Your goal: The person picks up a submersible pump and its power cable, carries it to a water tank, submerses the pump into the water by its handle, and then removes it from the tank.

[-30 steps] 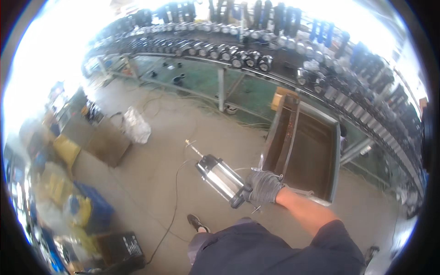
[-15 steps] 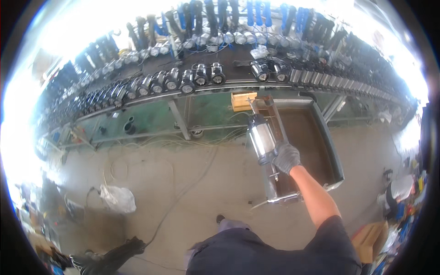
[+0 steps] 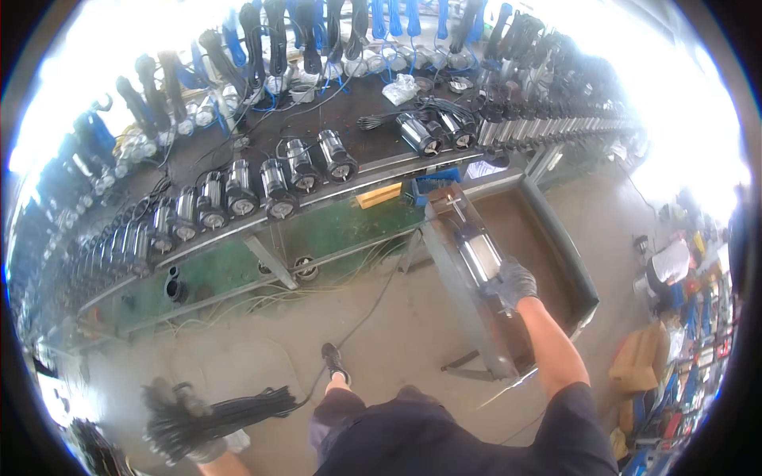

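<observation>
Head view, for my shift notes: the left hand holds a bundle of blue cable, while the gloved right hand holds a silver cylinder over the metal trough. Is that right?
Not quite: the cable bundle in the left hand is black, not blue, as the head view shows. The gloved right hand does hold a silver cylinder over the metal trough.
</observation>
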